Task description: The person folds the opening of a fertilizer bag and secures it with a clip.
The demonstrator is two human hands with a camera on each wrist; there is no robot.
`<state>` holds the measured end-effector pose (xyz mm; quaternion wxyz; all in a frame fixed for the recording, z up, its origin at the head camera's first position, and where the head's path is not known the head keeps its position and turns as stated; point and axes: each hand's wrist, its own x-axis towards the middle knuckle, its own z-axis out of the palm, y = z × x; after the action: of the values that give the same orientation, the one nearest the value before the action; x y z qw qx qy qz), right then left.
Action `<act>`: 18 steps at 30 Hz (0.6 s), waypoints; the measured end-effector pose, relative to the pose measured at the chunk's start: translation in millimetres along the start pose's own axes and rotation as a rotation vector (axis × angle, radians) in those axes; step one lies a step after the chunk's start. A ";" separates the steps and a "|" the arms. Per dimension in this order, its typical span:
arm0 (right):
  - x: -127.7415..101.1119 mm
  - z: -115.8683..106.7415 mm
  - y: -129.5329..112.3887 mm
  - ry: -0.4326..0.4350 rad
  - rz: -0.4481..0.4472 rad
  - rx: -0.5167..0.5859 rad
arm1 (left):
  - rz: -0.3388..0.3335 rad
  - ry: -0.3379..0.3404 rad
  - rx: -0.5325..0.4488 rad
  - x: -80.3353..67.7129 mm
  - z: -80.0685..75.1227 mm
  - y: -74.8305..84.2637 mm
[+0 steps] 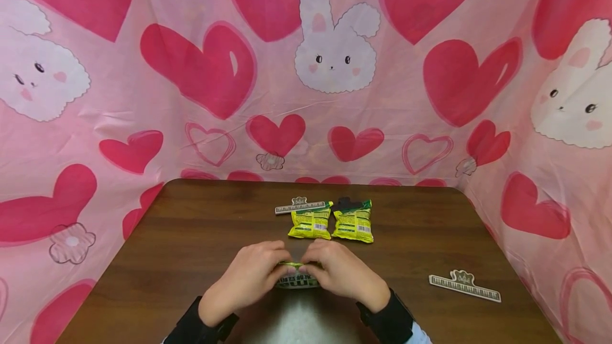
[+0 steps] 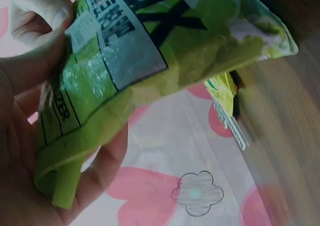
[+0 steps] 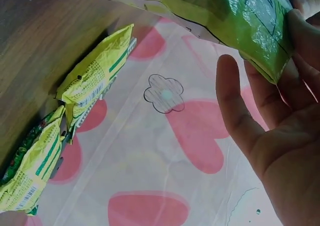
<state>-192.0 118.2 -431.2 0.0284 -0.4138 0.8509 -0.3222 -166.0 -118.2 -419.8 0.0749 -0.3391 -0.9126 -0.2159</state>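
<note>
A green snack packet is held between both hands at the near middle of the brown table. My left hand grips its left end and my right hand grips its right end, fingers curled over the top. The left wrist view shows the crinkled packet with fingers wrapped under it. In the right wrist view the packet is pinched at its edge, with one finger held straight below. Most of the packet is hidden by the hands in the head view.
Two more yellow-green packets lie side by side farther back on the table. One ruler-like white strip lies behind them, another at the right. A pink heart-and-bunny cloth surrounds the table.
</note>
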 end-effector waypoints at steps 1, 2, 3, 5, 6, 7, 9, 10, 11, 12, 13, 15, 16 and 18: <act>0.2 0.0 -0.2 -0.001 -0.001 0.002 | 0.000 0.004 0.003 0.2 0.2 0.2; 0.4 0.0 -0.6 -0.003 0.001 0.005 | 0.000 0.008 0.010 0.4 0.4 0.4; 0.5 -0.1 -0.9 -0.005 0.007 0.009 | 0.000 0.013 0.017 0.5 0.7 0.6; 0.5 -0.7 -1.2 -0.020 0.030 0.019 | 0.004 0.021 0.029 0.6 0.9 1.0; 0.6 -1.2 -1.0 -0.029 0.043 0.026 | 0.006 0.021 0.035 0.6 0.9 1.3; 0.5 -2.0 -0.7 -0.039 0.056 0.034 | 0.006 0.019 0.042 0.4 0.9 1.4; 0.1 -4.2 0.7 -0.054 0.086 0.042 | 0.001 0.018 0.058 0.0 0.4 1.5; -0.3 -5.7 1.6 -0.060 0.099 0.043 | -0.001 0.019 0.067 -0.2 0.1 1.5; -0.6 -7.4 2.7 -0.063 0.109 0.045 | -0.004 0.019 0.075 -0.3 -0.2 1.3; -1.0 -9.0 3.8 -0.063 0.117 0.047 | -0.008 0.019 0.080 -0.6 -0.6 1.2; -1.3 -10.3 5.0 -0.062 0.125 0.049 | -0.011 0.019 0.084 -0.8 -1.0 1.1; -1.9 -12.3 6.9 -0.061 0.127 0.057 | -0.016 0.016 0.085 -1.0 -1.9 0.8; -2.3 -12.8 7.9 -0.062 0.124 0.064 | -0.020 0.009 0.081 -1.0 -2.4 0.6; -2.8 -13.2 9.7 -0.063 0.112 0.079 | -0.026 -0.006 0.070 -0.8 -3.6 0.2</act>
<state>-201.0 131.5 -426.9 0.0895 -0.3739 0.8582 -0.3402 -165.3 -120.1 -416.7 0.0810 -0.3250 -0.9241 -0.1840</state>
